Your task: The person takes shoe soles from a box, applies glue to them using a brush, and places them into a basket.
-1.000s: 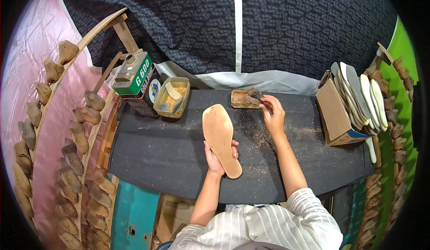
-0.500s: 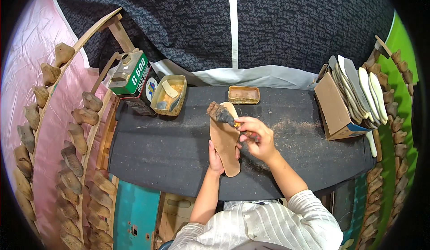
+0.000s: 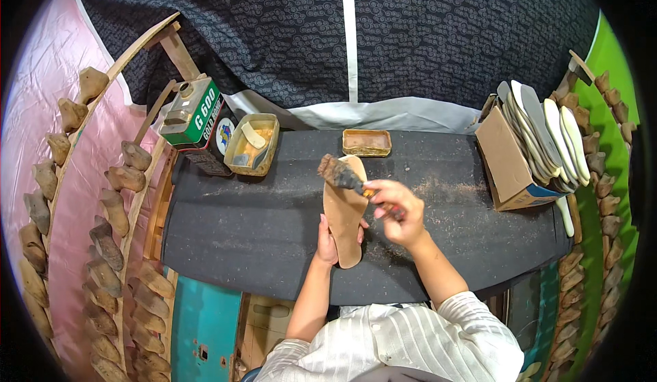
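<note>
A tan shoe insole (image 3: 348,219) is held upright over the black-covered table, its wider end away from me. My left hand (image 3: 327,242) grips it near the narrow end, with the thumb along its left edge and fingertips showing past the right edge. In my right hand (image 3: 402,214) is a worn brush (image 3: 345,177) with a dark, caked ferrule and brown bristles. Its handle is mostly covered by my closed fingers. The brush lies across the insole's upper part in view; whether the bristles touch the surface I cannot tell.
Beyond the insole stands a small shallow tray (image 3: 367,142). At the far left are a green-and-black metal can (image 3: 198,125) and a tub (image 3: 254,166) with scraps. A cardboard box (image 3: 510,160) of insoles sits right. Wooden shoe lasts (image 3: 109,242) line racks on both sides.
My right hand has shifted slightly right and down with the brush, still over the insole's upper end. The whole view has drifted a little; the left hand keeps its hold.
</note>
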{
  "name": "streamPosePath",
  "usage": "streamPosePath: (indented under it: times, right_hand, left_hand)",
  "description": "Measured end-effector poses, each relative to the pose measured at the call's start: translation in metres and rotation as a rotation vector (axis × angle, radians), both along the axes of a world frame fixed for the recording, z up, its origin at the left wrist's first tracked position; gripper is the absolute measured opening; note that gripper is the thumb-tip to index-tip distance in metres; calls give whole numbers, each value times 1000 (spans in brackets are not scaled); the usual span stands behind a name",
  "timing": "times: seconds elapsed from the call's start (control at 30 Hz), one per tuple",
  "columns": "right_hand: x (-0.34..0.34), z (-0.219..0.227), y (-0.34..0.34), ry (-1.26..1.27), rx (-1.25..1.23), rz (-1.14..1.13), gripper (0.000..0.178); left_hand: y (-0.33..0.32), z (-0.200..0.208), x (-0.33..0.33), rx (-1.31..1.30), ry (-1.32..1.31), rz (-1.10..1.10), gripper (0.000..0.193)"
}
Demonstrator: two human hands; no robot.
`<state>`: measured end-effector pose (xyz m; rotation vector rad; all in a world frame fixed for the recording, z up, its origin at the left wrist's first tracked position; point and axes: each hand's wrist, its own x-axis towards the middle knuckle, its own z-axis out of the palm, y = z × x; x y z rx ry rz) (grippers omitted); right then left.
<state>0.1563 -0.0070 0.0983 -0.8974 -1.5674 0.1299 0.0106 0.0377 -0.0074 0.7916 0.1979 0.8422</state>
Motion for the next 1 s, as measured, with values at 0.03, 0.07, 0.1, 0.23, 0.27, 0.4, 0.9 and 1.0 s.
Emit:
streamPosePath:
  times: [0.03,0.07,0.1,0.23,0.27,0.4,0.9,1.0]
  right_hand:
    - [4,-3,1,83,-14,-18,25]
    - [5,-4,2,157,-5,-31,23]
    - [6,-1,2,165,14,-68,21]
    - [5,-1,-2,137,79,-81,24]
    - [4,-1,-5,125,90,-38,26]
    - [2,0,-8,89,1,4,26]
    - [10,-1,-5,249,29,-91,16]
    - [13,-1,-4,293,78,-125,11]
  left_hand:
    - [0,-2,1,-1,1,0,78]
    - [1,-3,1,27,22,-33,77]
    - [1,-3,2,56,42,-67,77]
    - [1,-6,1,43,24,-32,82]
    - [1,-6,1,43,24,-33,82]
    - [1,-4,0,41,33,1,81]
    - [2,-6,2,67,67,-37,83]
    - [2,-6,0,43,52,-30,83]
